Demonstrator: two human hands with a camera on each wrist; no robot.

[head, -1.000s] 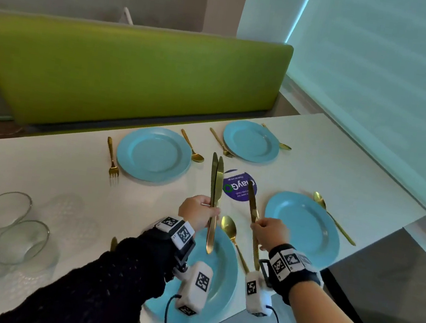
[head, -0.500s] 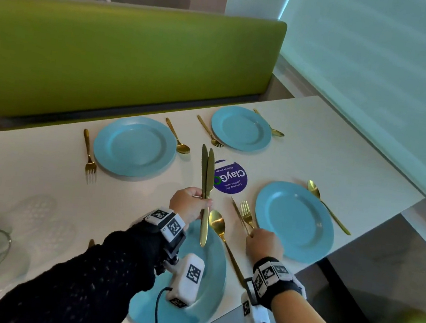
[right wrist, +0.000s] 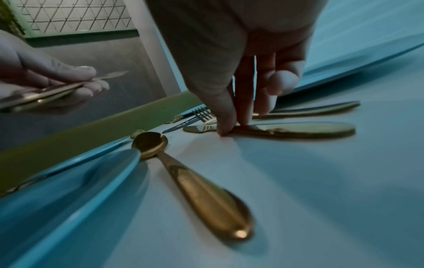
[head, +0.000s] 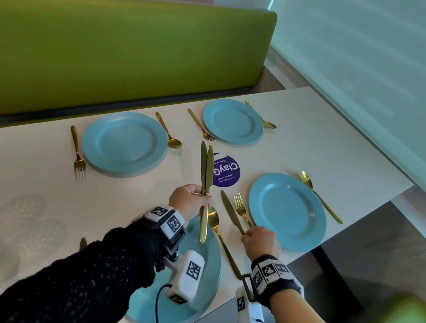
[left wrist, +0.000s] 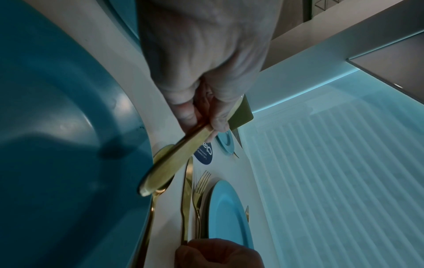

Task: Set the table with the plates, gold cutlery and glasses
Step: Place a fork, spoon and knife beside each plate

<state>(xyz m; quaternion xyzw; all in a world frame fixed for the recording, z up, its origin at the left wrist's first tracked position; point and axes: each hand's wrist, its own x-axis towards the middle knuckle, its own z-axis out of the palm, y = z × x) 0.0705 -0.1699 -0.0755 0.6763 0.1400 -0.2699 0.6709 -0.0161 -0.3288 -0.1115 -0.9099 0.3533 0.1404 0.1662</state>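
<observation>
The right hand (head: 261, 242), lower centre of the head view, has its fingertips (right wrist: 226, 129) pressed down on the handle of a flat gold table knife (head: 232, 212) lying on the white table (head: 130, 204) just beside a gold fork (head: 241, 208) and the round blue plate (head: 288, 212); whether they pinch it is unclear. A careless nudge could skew knife against fork. The left hand (head: 190, 201), raised at frame centre, grips two spare gold knives (head: 205, 176) loosely bunched; one could slip and clatter onto the near blue plate (head: 207, 277).

A round purple sticker (head: 225, 173) with white lettering lies on the white desk (head: 318, 137), a long green bench back (head: 118, 51) behind the far edge.
</observation>
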